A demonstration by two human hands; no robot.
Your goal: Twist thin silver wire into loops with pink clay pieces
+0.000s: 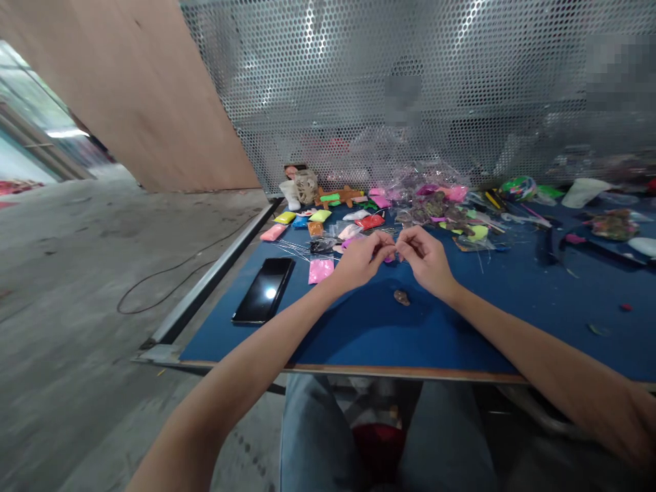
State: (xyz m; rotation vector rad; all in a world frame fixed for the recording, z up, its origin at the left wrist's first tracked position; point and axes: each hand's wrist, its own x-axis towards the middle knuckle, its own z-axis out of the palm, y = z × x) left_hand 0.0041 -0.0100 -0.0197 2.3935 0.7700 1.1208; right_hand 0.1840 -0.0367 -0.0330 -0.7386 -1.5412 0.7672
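Over the blue tabletop, my left hand [363, 261] and my right hand [424, 258] meet at the fingertips, both in a closed pinch. Whatever lies between the fingers is too small or hidden to make out. A bit of purple shows just below the fingertips. On the table under my hands sits a small brown lump [402, 297], touched by neither hand. Left of my left hand lies a packet of pink clay-like material [321, 271]. Thin wires [293, 249] spread out behind that packet.
A black phone [263, 291] lies at the left. Behind are coloured packets, such as a red one [370, 221], and a heap of clear plastic bags [428, 188]. A white cup [584, 193] lies back right. Perforated metal [328, 96] walls the rear.
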